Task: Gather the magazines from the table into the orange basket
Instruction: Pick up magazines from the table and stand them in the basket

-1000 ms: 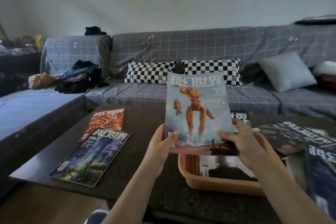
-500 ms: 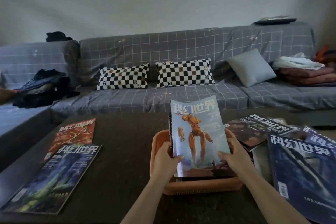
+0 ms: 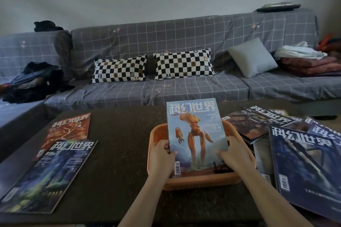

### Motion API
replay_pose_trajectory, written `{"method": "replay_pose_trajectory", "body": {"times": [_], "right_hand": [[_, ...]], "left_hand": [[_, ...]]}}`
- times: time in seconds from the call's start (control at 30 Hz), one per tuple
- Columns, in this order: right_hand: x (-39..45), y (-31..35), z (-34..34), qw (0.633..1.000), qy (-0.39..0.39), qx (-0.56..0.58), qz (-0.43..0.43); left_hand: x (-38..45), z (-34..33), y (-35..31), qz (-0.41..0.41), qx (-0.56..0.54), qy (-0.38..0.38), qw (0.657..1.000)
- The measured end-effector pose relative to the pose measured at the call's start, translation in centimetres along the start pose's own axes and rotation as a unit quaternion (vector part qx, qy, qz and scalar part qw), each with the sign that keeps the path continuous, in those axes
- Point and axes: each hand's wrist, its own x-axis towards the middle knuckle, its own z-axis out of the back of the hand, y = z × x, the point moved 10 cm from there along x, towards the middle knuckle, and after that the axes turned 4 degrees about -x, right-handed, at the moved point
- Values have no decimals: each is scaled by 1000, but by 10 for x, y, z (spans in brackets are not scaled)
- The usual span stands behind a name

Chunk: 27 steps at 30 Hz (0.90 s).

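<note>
Hands meet at the orange basket [image 3: 201,183] in the middle of the dark table [image 3: 120,153]. Both grip one pale blue magazine [image 3: 195,134] with an orange robot on its cover. The left hand [image 3: 162,158] curls round its left edge, thumb on the cover near the barcode; the right hand [image 3: 234,155] clamps the right edge the same way, thumb on the front and fingers behind. The magazine stands tilted, its lower end down inside the basket and its title end leaning away over the far rim — whether it rests on anything beneath cannot be told.

Left of the basket, well apart from it, two more magazines lie flat on the table: a red-orange one [image 3: 69,131] farther back, and a dark blue-green one [image 3: 46,178] overlapping its near end. To the right of the basket is a loose spread of magazines — a dark brownish one [image 3: 245,125] just beside the basket's far right corner, a large navy one [image 3: 306,167] nearest the camera, and others partly covered between and behind them.

Behind the table runs a grey grid-patterned sofa [image 3: 184,31]. On it sit two black-and-white checkered cushions [image 3: 120,69] side by side, a plain pale grey cushion [image 3: 252,57] to their right, a heap of dark clothes [image 3: 35,81] at the left, and folded bedding [image 3: 310,61] at the far right.
</note>
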Motion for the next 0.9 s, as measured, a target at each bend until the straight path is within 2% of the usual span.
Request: {"method": "replay_pose_trajectory", "body": {"times": [0.23, 0.4, 0.67, 0.83, 0.9], "right_hand": [[-3, -7, 0, 1000, 3, -22, -22], [-3, -7, 0, 1000, -8, 12, -24], [-7, 1, 2, 999, -7, 38, -11], [-27, 25, 25, 987, -82, 132, 51], [-39, 41, 20, 984, -82, 142, 68]], "left_hand": [[-8, 1, -7, -35, 106, -19, 994], [-7, 0, -8, -33, 106, -15, 994], [-9, 2, -11, -29, 37, -23, 999], [-15, 19, -15, -53, -57, -35, 996], [-16, 33, -16, -62, -73, -44, 994]]}}
